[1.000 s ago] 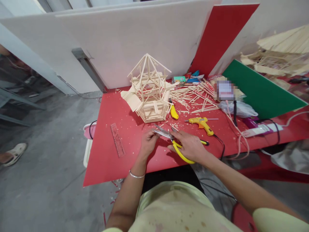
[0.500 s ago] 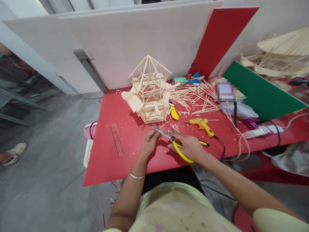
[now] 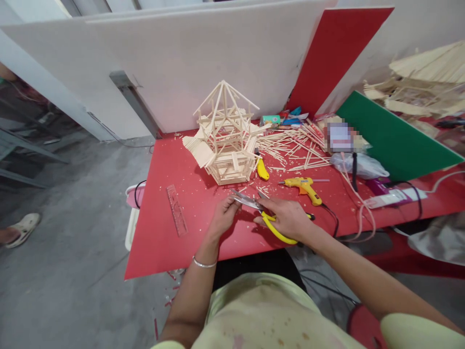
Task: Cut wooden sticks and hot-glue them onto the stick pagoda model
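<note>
My right hand point(image 3: 286, 218) is closed on yellow-handled scissors point(image 3: 278, 230), their blades pointing left toward my other hand. At the blade tips, my left hand point(image 3: 225, 213) has thumb and fingers pinched together; what they hold is too small to make out. Just beyond both hands stands a pavilion-like model point(image 3: 228, 145) built of thin wooden sticks, with an open pointed roof frame. Partly hidden by my right hand lies a tool with a black and yellow end point(image 3: 310, 216). Small stick offcuts are scattered around the hands.
On the red table point(image 3: 152, 242) lie a clear ruler point(image 3: 177, 211), a yellow-handled tool point(image 3: 262, 169), a yellow glue gun point(image 3: 303, 188) with a cord, and loose sticks point(image 3: 286, 148). A green board point(image 3: 392, 138) leans at right. A person's foot in a clog point(image 3: 24, 230) shows at far left.
The scissor blades look closer together, and the handles have shifted slightly right with my right hand. My left hand stays pinched at the tips.
</note>
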The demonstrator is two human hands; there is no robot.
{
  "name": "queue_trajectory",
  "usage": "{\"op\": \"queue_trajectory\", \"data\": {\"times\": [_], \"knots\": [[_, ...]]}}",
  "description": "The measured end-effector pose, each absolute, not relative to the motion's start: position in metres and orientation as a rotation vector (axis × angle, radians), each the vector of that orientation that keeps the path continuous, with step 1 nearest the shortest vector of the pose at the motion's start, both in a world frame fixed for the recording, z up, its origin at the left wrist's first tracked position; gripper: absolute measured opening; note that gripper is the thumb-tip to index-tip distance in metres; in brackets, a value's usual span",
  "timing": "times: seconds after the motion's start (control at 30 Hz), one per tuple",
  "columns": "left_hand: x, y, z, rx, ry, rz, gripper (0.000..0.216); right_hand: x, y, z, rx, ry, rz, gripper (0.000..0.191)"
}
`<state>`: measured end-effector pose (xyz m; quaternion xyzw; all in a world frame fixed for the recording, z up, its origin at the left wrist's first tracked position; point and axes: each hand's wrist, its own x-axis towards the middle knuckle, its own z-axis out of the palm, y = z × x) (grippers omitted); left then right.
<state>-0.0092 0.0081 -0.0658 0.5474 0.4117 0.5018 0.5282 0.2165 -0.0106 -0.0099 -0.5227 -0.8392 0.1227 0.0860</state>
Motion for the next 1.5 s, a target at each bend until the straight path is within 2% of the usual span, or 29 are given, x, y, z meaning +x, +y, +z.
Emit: {"op": "queue_trajectory", "data": {"times": [0.17,0.37,0.83,1.27,1.5], "knots": [[-0.013,0.010,-0.067,1.382,0.980,1.142,0.035,0.221,-0.012,-0.014,-1.525,-2.492,0.412,0.052],[-0.014,0.010,-0.070,1.382,0.885,1.124,0.033,0.222,-0.008,-0.011,-1.513,-2.529,0.400,0.063],[-0.016,0.009,-0.072,1.368,0.911,1.120,0.035,0.224,-0.007,-0.003,-1.432,-2.525,0.627,0.060],[-0.014,0.009,-0.065,1.305,0.975,1.106,0.032,0.224,-0.007,-0.017,-1.512,-2.474,0.448,0.052],[-0.011,0.012,-0.074,1.186,0.959,1.273,0.022,0.218,-0.007,-0.009,-1.585,-2.519,0.302,0.063]]}}
